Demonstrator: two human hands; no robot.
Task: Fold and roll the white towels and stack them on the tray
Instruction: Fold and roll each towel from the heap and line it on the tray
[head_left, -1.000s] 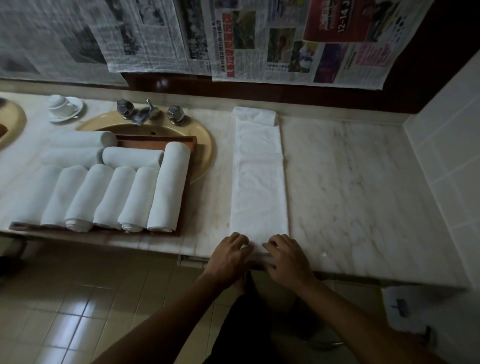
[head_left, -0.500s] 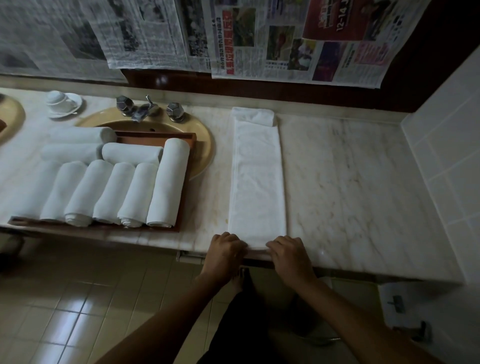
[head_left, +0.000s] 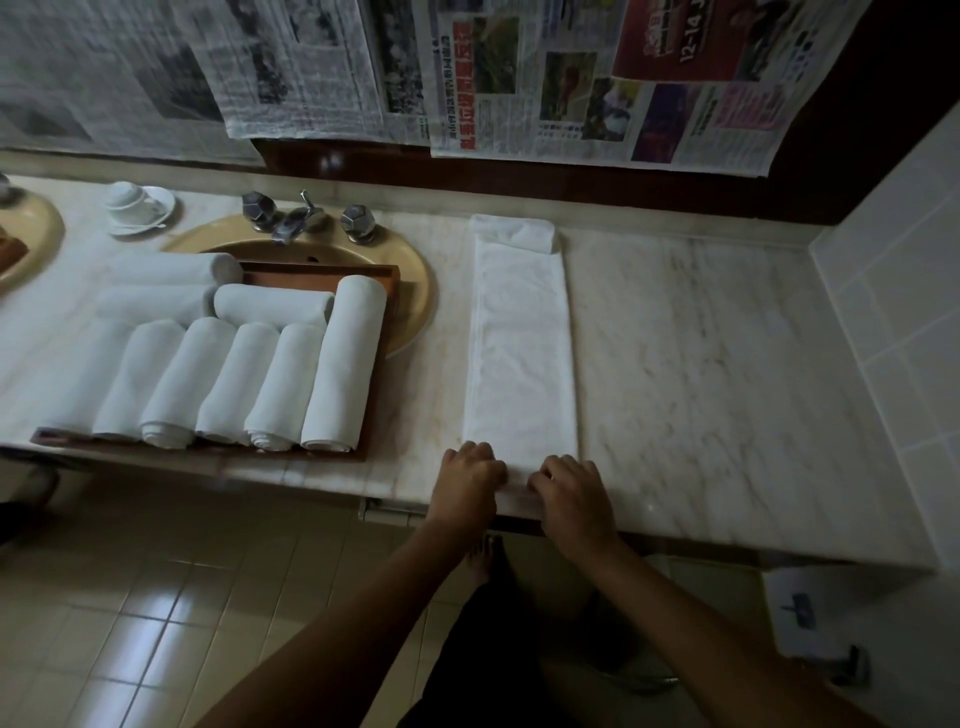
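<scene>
A white towel (head_left: 519, 343), folded into a long narrow strip, lies on the marble counter (head_left: 701, 374) and runs away from me, its far end folded over. My left hand (head_left: 467, 483) and my right hand (head_left: 571, 491) sit side by side on its near end at the counter's front edge, fingers curled over a small roll of towel. To the left a wooden tray (head_left: 379, 364) holds several rolled white towels (head_left: 343, 364), some in a near row, others lying across behind them.
The tray rests over a yellow sink (head_left: 415, 291) with a metal tap (head_left: 296, 221). A white cup on a saucer (head_left: 137, 205) stands far left. Newspapers (head_left: 571, 83) hang on the back wall, a tiled wall (head_left: 904, 322) closes the right side.
Both hands have stayed at the towel's near end, shifting slightly forward onto it. The near edge now looks curled up under my fingers.
</scene>
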